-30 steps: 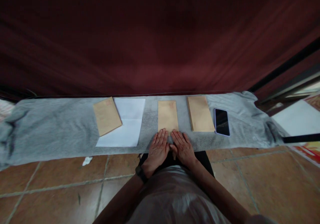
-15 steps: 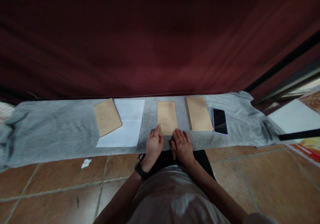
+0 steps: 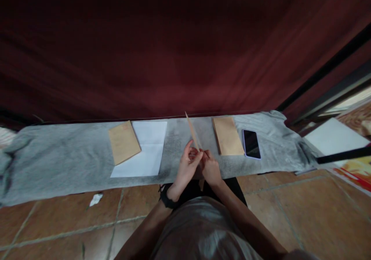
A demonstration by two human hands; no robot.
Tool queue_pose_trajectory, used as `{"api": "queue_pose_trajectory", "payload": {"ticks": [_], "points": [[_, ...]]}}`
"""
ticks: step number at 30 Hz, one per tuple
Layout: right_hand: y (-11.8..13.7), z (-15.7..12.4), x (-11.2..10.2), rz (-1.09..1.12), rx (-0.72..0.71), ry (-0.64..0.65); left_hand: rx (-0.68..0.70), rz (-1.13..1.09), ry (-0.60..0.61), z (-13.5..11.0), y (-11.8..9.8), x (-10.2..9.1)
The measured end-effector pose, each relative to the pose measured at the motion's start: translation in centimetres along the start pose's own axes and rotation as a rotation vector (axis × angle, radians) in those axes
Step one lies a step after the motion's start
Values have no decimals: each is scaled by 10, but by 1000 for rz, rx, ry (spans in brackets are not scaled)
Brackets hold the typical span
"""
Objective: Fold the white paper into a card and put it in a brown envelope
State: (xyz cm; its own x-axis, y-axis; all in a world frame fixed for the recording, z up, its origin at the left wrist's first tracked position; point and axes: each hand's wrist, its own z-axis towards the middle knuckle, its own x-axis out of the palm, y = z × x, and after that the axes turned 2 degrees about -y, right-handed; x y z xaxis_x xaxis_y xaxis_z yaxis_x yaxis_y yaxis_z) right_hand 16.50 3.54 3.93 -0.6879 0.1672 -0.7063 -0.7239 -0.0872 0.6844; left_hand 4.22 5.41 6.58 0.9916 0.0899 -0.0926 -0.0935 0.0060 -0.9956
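Observation:
A brown paper envelope (image 3: 191,130) stands raised and nearly edge-on to me, its lower end between my two hands. My right hand (image 3: 211,169) is closed round that lower end, knuckles up. From the left side my left hand (image 3: 187,167) meets the same end, thumb against it and the other fingers curled. What the fingertips do behind the envelope is partly hidden. To the right lies a stack of brown envelopes (image 3: 229,136). On the left, more brown envelopes (image 3: 124,143) rest slantwise over a white paper sheet (image 3: 152,148).
A grey cloth (image 3: 69,155) covers the long narrow surface in front of me. A phone (image 3: 251,144) lies right of the stack. Dark red fabric (image 3: 174,59) hangs behind. A crumpled white scrap (image 3: 96,199) is on the tiled floor (image 3: 139,202).
The middle envelope has come up from lying flat on the cloth to a tilted, edge-on position. My hands have moved together and closed at its lower end.

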Motion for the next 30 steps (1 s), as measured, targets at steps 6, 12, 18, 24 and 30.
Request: {"api": "queue_pose_trajectory", "payload": {"ticks": [6, 12, 18, 24, 30], "points": [[-1, 3, 19, 861, 389, -17, -100, 57, -62, -1, 30, -5], [0, -9, 33, 1005, 457, 112, -184, 72, 8, 5, 55, -19], [-14, -23, 12, 865, 426, 320, -37, 381, 1, 15, 56, -41], [-24, -34, 1, 2, -232, 163, 120, 663, 21, 4, 54, -47], [-30, -42, 9, -331, -432, 141, 341, 965, 64, -5, 48, -34]]}}
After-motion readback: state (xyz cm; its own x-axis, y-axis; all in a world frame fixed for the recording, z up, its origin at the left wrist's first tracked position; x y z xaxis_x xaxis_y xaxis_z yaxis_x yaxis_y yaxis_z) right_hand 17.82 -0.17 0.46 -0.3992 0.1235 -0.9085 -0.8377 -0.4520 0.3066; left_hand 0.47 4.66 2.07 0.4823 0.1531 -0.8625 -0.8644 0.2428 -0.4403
